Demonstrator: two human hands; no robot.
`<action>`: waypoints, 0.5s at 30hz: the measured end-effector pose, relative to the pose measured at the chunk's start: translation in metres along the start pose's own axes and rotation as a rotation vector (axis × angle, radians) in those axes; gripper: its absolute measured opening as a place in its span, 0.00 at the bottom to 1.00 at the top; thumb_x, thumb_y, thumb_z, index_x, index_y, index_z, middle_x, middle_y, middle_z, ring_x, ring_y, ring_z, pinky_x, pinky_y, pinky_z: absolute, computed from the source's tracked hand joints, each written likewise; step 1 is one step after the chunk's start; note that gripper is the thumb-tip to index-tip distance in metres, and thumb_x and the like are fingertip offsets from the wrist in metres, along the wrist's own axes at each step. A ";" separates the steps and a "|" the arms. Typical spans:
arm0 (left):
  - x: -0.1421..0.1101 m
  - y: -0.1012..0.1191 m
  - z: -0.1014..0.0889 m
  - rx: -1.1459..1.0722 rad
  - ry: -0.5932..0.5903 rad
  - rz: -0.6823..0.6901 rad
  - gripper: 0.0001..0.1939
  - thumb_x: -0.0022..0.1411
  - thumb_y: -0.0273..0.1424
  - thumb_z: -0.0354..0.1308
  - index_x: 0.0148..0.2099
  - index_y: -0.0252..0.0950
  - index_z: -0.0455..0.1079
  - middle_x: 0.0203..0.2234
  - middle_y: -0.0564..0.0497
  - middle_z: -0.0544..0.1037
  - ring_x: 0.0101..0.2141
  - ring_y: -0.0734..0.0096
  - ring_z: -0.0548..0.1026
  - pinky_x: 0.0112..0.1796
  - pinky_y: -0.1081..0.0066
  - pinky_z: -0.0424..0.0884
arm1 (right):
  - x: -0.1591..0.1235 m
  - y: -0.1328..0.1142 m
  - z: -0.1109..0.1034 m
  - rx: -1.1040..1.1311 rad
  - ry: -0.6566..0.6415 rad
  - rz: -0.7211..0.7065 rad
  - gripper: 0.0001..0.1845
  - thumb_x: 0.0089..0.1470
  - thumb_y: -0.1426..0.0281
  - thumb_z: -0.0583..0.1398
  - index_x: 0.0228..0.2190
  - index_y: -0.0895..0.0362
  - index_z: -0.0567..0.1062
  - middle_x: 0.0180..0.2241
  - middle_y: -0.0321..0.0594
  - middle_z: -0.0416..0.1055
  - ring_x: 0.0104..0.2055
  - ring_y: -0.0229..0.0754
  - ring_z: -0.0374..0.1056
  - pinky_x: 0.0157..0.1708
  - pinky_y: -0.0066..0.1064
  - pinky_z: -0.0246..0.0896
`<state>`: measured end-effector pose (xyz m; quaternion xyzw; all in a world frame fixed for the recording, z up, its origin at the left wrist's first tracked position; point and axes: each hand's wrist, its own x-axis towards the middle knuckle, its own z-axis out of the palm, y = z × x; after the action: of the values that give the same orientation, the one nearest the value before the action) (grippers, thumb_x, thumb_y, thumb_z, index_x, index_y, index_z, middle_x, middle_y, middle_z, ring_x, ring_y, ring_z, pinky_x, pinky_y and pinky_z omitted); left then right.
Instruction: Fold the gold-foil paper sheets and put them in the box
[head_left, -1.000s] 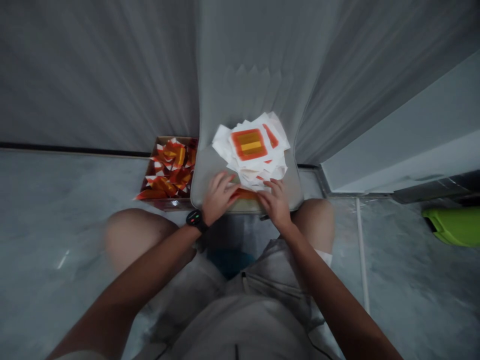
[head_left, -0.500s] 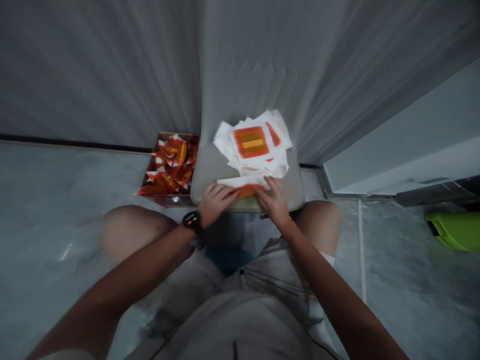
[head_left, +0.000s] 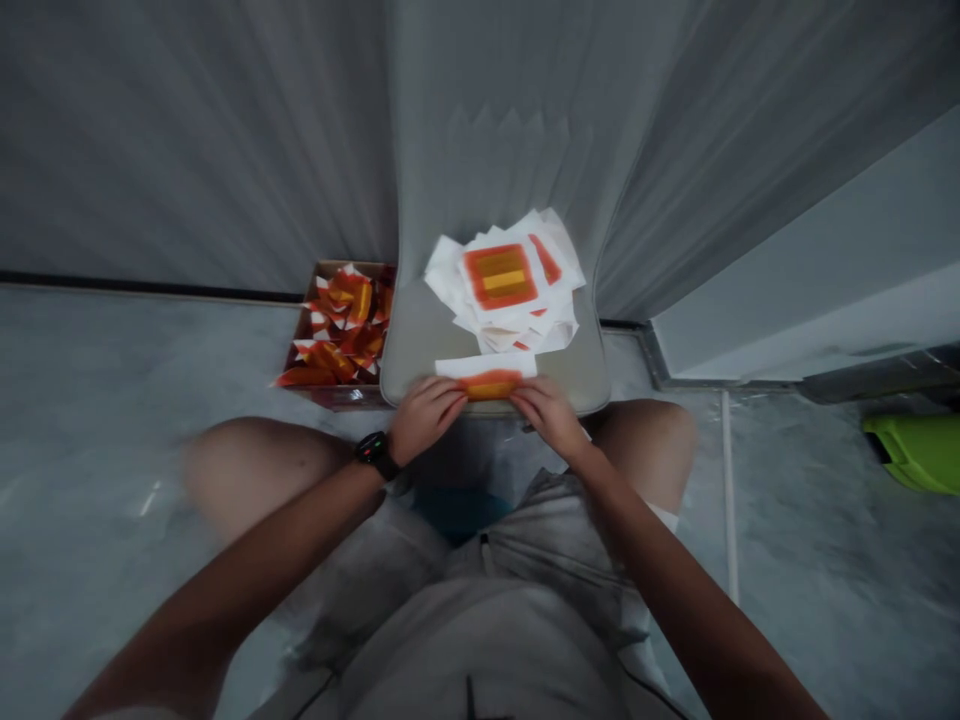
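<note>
A partly folded paper sheet [head_left: 487, 380], white along its far strip and orange and yellow along the near one, lies at the front of the chair seat. My left hand [head_left: 426, 420] pinches its left end, fingers pressed together. At the right end, the fingers of my right hand [head_left: 550, 412] are closed on the same paper. Just beyond lies a loose pile of white sheets [head_left: 555, 320]; its top one carries a red-bordered square with a yellow bar [head_left: 502, 278]. The fingertips hide both ends of the held sheet.
Left of the grey chair [head_left: 416, 350], a shallow box [head_left: 294, 350] on the floor holds several folded red and orange papers [head_left: 345, 310]. Grey curtains [head_left: 225, 130] hang behind. A bright green object [head_left: 919, 452] is at the far right. My knees flank the seat.
Both hands have drawn slightly toward me and flattened along the near edge of the paper. More of its orange and yellow strip shows between them. The view has shifted a little.
</note>
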<state>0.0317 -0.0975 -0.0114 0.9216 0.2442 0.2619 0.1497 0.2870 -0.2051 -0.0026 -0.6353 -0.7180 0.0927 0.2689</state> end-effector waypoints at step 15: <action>-0.010 0.004 0.010 0.160 -0.148 0.187 0.23 0.74 0.31 0.49 0.68 0.40 0.65 0.63 0.46 0.72 0.67 0.61 0.64 0.69 0.53 0.58 | 0.026 0.000 0.020 -0.350 0.061 0.073 0.20 0.70 0.61 0.52 0.50 0.58 0.79 0.46 0.51 0.74 0.50 0.54 0.64 0.56 0.48 0.59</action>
<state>0.0318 -0.1075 -0.0219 0.9661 0.1658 0.1858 0.0682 0.2759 -0.1760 -0.0123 -0.7004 -0.6913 -0.0431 0.1724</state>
